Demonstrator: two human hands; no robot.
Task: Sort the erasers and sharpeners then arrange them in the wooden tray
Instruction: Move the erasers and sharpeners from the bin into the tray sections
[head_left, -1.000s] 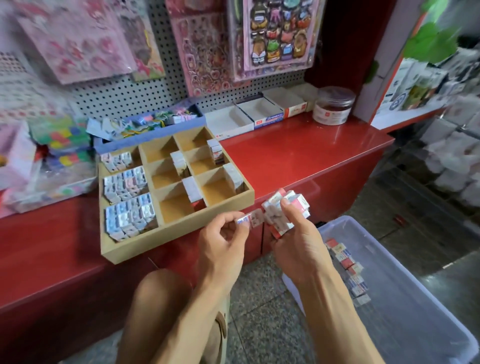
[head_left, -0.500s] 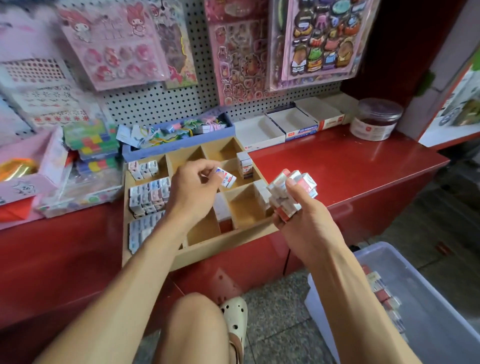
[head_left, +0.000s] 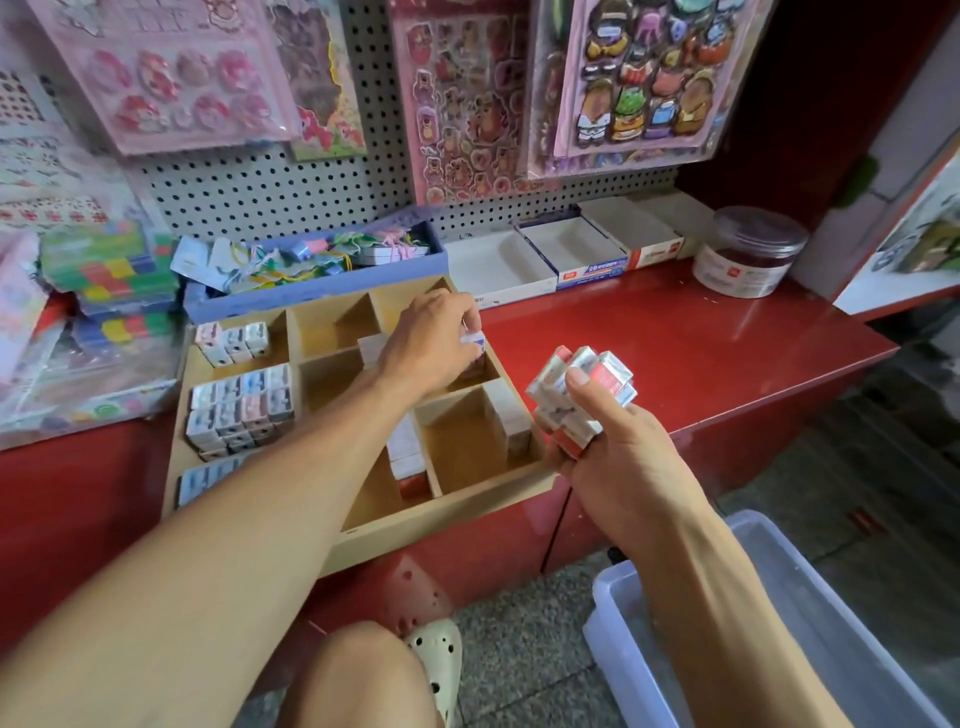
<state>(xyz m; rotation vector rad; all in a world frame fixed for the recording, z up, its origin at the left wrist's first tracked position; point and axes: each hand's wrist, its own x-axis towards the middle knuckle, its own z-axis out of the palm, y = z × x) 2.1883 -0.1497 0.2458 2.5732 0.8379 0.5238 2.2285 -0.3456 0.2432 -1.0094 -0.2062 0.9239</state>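
Note:
A wooden tray (head_left: 447, 510) with several compartments sits on the red counter. Its left column holds rows of small boxed sharpeners (head_left: 241, 402). Wrapped erasers (head_left: 408, 452) stand on edge in the middle and right compartments. My left hand (head_left: 428, 345) reaches over the tray's right middle compartment and pinches one small wrapped eraser (head_left: 474, 339) between its fingertips. My right hand (head_left: 613, 457) hovers just right of the tray's front corner and grips a bundle of red and white wrapped erasers (head_left: 579, 397).
A clear plastic bin (head_left: 852, 631) stands on the floor at lower right. Behind the tray lie a purple tray of trinkets (head_left: 311, 270), open white boxes (head_left: 545, 260) and a lidded jar (head_left: 748, 249). Sticker sheets hang on the pegboard. My knee and shoe are below.
My left hand took one eraser from the bundle and carried it up and right over the tray to its right middle compartment. My right hand kept its bundle beside the tray.

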